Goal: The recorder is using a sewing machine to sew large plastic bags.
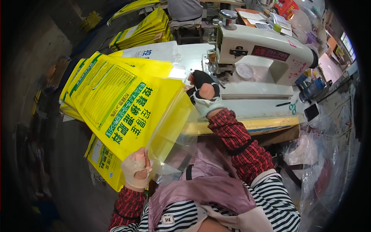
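At left, a fanned pile of flat yellow printed bags [68, 105] lies partly under the large yellow bag with green lettering [112, 91], which appears light and floppy, its clear plastic film liner [174, 141] probably slippery, the corners judged the surest hold. The beige-wrapped left hand [136, 167] pinches the lower edge; the black-gloved right hand [205, 89] is at the upper right corner, its grip indeterminable. Rightward, a bulky white sewing machine [262, 44] obstructs, with teal-handled scissors [293, 108] beyond.

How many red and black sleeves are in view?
2: the left sleeve, behind the left hand at the lower edge of the yellow bag, and the right sleeve, behind the right hand near the sewing machine.
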Tool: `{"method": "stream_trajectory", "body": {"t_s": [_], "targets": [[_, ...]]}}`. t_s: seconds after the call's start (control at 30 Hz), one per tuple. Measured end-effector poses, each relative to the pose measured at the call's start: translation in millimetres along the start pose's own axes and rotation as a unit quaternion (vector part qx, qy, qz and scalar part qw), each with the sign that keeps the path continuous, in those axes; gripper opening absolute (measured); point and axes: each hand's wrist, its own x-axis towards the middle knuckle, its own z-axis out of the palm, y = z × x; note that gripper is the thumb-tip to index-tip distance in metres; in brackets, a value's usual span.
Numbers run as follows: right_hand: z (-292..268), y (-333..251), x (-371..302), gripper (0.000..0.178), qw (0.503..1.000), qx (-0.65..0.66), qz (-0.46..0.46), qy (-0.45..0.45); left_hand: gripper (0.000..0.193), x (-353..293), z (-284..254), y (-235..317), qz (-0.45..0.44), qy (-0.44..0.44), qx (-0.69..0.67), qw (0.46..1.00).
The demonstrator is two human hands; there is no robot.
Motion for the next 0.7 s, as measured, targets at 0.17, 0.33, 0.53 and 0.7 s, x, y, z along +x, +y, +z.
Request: {"method": "stream_trajectory", "body": {"t_s": [0.17, 0.33, 0.53, 0.7], "targets": [[19, -30, 12, 0.029, 0.980, -0.065, -0.171, -0.083, 0.035, -25, -13, 4, -0.124, 0.016, 0.061, 0.990], [37, -41, -17, 0.017, 0.940, -0.074, -0.172, -0.286, 0.022, -27, -50, 55, 0.064, -0.002, 0.686, 0.725], [40, -77, -56, 0.014, 0.930, -0.026, -0.279, -0.238, 0.015, -17, 23, 15, 0.236, -0.118, 0.464, 0.845], [3, -57, -68, 0.012, 0.911, -0.078, -0.267, -0.304, 0.018, -2, -51, -93, -0.060, -0.170, 0.621, 0.763]]}}
